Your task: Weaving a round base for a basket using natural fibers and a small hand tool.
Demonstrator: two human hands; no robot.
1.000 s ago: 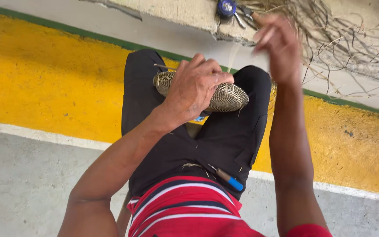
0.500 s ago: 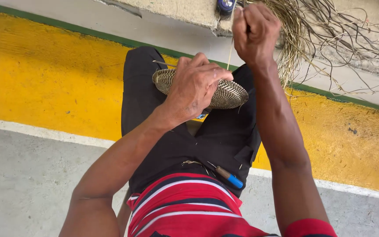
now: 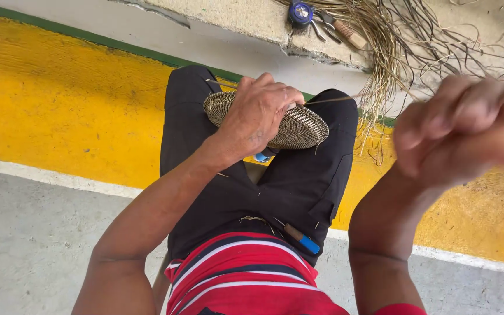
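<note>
Our left hand [image 3: 259,114] clamps the woven disc [image 3: 298,125] on our lap; our right hand [image 3: 459,131], fisted on the strand [image 3: 336,99], could snap it by overpulling.

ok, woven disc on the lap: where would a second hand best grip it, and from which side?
Probably the bare right rim of the woven disc, coming from the person's right. The left hand covers its middle and left part, pressing it on the knees, so only that thin edge is exposed. A flat pinch, thumb on top, fingers beneath, suits it. The right hand is raised, blurred.
</note>
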